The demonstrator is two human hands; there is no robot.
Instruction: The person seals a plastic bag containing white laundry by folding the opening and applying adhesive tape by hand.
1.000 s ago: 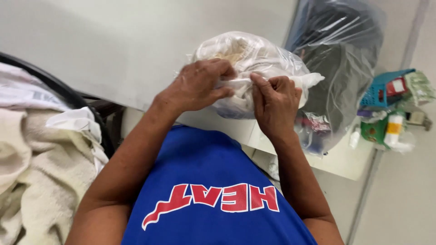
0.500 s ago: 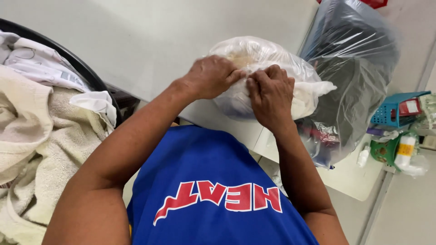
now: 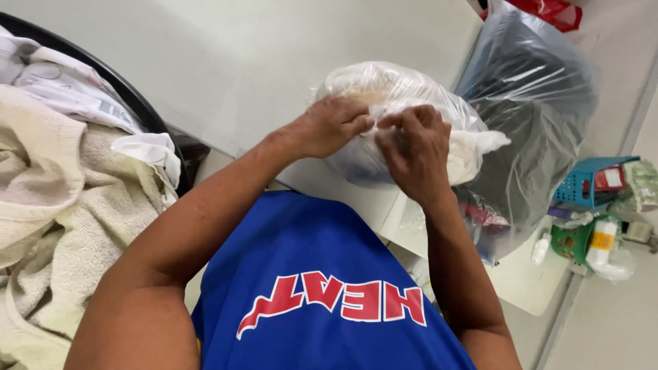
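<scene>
Clear plastic wraps a bundle of pale cloth: this clear bag [image 3: 391, 103] sits on the white table [image 3: 226, 62] near its front edge, at about 12 o'clock from the person's chest. Both hands meet at the top of it. The left hand [image 3: 329, 127] comes in from 9 o'clock, fingers curled and pinching a fold of the film; the right hand [image 3: 415, 147] comes up from 5 o'clock, likewise closed on the plastic, its fingertips touching those of the left. The bag bulges out to either side of the hands, with a twisted white tail sticking out toward 3 o'clock.

Just behind and to the right, at 2 o'clock, stands a large grey translucent bag [image 3: 534, 116], touching the clear one. At 3 o'clock, lower down, a blue basket [image 3: 582, 181] and a green basket [image 3: 572, 240] hold small items, with a white bottle [image 3: 601, 243] standing in the green one. At 9 o'clock a black-rimmed laundry basket [image 3: 147, 113] is heaped with beige towels [image 3: 62, 226] and white cloths. The person's blue shirt [image 3: 322, 301] fills the foreground at 6 o'clock
</scene>
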